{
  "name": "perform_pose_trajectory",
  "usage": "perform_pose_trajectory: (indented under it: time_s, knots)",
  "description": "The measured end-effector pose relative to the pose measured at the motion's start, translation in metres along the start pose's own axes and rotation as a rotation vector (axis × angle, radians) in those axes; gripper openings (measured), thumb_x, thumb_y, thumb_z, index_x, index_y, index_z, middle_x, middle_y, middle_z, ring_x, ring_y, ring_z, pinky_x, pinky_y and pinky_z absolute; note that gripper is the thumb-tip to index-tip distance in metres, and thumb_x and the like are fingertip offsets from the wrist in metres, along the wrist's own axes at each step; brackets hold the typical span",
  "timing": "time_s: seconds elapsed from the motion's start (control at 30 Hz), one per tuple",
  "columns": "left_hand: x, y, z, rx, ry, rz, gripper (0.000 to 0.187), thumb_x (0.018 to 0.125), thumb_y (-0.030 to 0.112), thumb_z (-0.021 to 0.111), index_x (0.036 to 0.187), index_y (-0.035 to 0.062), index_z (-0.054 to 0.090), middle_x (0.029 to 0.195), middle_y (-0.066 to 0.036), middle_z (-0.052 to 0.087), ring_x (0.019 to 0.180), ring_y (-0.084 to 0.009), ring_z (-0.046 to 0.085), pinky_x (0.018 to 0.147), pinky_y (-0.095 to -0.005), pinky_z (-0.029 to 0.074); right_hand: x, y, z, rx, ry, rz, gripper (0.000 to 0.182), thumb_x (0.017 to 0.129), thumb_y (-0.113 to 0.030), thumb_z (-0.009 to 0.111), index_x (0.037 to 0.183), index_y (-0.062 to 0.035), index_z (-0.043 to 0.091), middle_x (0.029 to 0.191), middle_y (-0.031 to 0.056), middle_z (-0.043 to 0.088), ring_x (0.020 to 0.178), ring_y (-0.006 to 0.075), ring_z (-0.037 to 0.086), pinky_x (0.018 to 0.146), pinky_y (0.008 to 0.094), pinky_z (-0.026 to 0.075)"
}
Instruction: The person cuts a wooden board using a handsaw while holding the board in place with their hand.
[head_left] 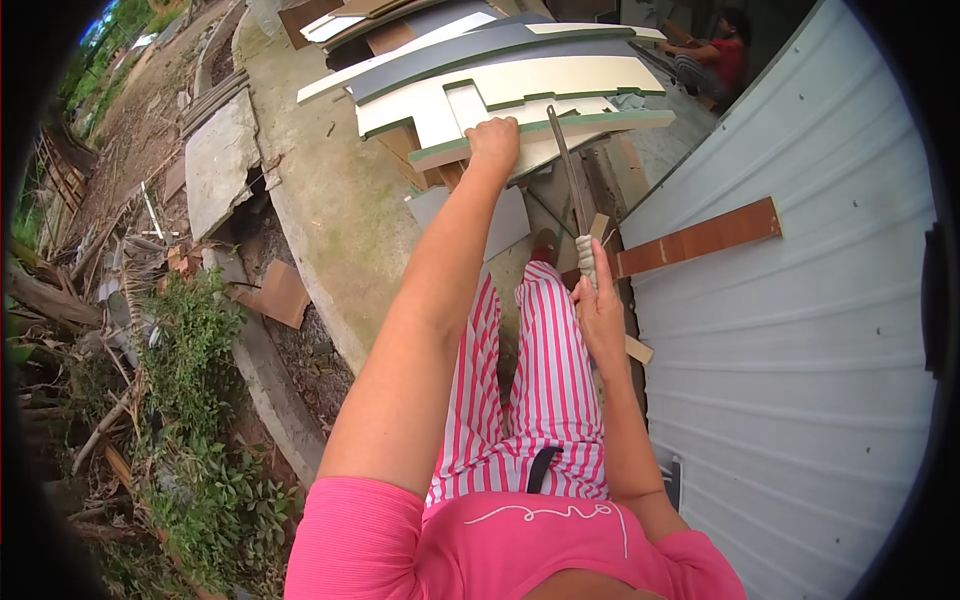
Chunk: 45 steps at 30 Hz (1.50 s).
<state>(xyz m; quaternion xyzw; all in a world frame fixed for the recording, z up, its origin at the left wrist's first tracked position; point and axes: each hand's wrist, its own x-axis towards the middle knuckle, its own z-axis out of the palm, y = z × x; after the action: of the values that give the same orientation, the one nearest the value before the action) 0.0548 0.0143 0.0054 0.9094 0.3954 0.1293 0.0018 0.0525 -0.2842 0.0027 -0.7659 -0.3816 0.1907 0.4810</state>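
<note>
My left hand [493, 140] reaches forward, fingers curled over a narrow white board strip [590, 124] with a green edge, at the near side of a stack. My right hand [598, 305] grips the pale, wrapped handle [585, 262] of a long, narrow-bladed knife. Its dark blade [567, 165] points away from me, the tip close to the strip. Just behind the strip lies a wider white board [560, 84] with notches cut in its edge. A grey board [450, 62] rests beyond that.
A corrugated metal wall [780, 330] runs along my right, with a brown plank [700, 240] beside it. Concrete ground [330, 200] lies to the left, then plants [195, 380] and debris. Another person [722, 58] sits at the far right.
</note>
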Motion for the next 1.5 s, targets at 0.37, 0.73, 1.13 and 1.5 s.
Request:
perform_pose_trajectory:
  time_s: [0.37,0.73,1.13,1.5]
  knots:
    - [0.000,0.001,0.006,-0.017,-0.033,-0.065,0.019,0.083,0.011,0.052,0.101,0.0079,0.058,0.094,-0.008,0.065,0.091,-0.0269,0.062,0.078,-0.0498,0.045,0.050,-0.018,0.002,-0.139,-0.099,0.080,0.051,0.095,-0.017,0.038,0.144,-0.0279,0.028,0.068,0.0051,0.052,0.058,0.0134,0.049,0.058,0.0308,0.042]
    - [-0.007,-0.002,0.004,0.000,0.019,-0.037,0.018,0.084,0.011,0.051,0.100,0.0086,0.058,0.093,-0.008,0.064,0.090,-0.0266,0.062,0.078,-0.0502,0.044,0.055,-0.019,0.009,-0.200,-0.121,0.079,0.050,0.096,-0.019,0.037,0.144,-0.0275,0.027,0.068,0.0102,0.055,0.064,0.0209,0.056,0.068,0.0377,0.045]
    - [-0.005,0.000,0.006,0.020,0.009,-0.059,0.018,0.085,0.011,0.051,0.100,0.0089,0.059,0.094,-0.008,0.065,0.090,-0.0259,0.062,0.079,-0.0514,0.042,0.058,-0.028,0.007,-0.232,-0.131,0.095,0.050,0.096,-0.020,0.038,0.144,-0.0271,0.027,0.068,0.0095,0.054,0.063,0.0203,0.055,0.067,0.0375,0.045]
    - [0.023,-0.023,-0.017,-0.628,-0.377,-0.022,0.023,0.083,0.013,0.052,0.099,0.0047,0.065,0.099,-0.016,0.066,0.096,-0.0337,0.061,0.090,-0.0587,0.034,0.069,-0.028,0.002,-0.335,-0.151,0.110,0.050,0.097,-0.021,0.037,0.144,-0.0290,0.024,0.075,0.0203,0.059,0.066,0.0323,0.059,0.067,0.0450,0.042]
